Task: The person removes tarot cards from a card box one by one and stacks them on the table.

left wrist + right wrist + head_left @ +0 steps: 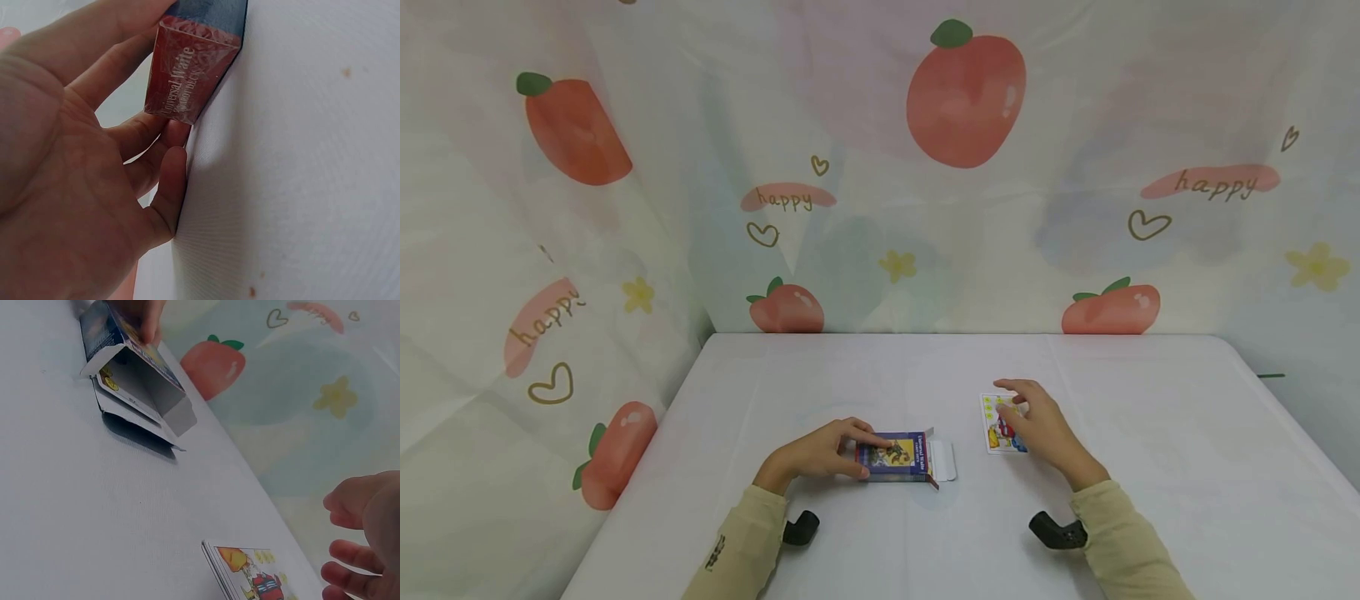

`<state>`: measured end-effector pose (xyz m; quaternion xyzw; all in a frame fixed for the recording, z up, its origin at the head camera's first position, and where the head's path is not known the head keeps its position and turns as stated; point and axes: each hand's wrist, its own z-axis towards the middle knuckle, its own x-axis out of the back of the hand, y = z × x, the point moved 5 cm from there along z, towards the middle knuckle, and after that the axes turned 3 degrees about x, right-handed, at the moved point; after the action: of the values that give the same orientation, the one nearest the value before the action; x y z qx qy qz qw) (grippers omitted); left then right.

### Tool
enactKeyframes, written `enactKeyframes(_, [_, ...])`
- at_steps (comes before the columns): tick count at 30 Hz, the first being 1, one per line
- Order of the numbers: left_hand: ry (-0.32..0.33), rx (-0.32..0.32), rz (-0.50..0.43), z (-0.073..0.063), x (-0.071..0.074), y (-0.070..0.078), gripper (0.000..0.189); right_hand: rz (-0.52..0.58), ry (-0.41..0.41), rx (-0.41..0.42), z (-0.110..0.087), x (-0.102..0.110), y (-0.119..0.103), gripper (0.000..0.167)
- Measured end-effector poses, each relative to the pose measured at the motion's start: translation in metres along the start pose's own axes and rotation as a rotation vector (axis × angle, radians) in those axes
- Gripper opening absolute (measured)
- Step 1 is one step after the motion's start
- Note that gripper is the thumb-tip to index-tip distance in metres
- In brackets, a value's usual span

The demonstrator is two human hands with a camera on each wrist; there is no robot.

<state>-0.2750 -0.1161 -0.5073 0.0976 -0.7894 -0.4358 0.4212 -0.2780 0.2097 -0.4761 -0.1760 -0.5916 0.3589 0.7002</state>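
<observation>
On the white table lies a blue tarot card box (916, 471), its flap end open towards the right. My left hand (820, 450) grips its closed end, thumb on the near side and fingers across the top. The left wrist view shows the red end panel (187, 75) printed "Universal Waite". Inside the box, the right wrist view reveals a card (128, 397) lying at the bottom. A small stack of tarot cards (991, 429), picture side up, rests to the right. Over it hovers my right hand (1048, 429), fingers loosely bent, apart from the cards in the wrist view.
Two black curved pieces (802, 528) stick out beside the sleeves, one at each wrist. A fruit-patterned cloth (865, 242) hangs behind the table (820, 375) and along its left side.
</observation>
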Motion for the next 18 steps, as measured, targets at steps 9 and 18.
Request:
enactKeyframes(9, [-0.003, -0.001, 0.007, -0.001, 0.001, -0.001, 0.047, 0.022, -0.027, 0.033, 0.000, -0.004, -0.018, 0.041])
enactKeyframes(18, [0.000, 0.009, 0.001, -0.001, 0.001, -0.001, 0.047, 0.027, -0.057, 0.039, -0.001, -0.012, -0.028, 0.040])
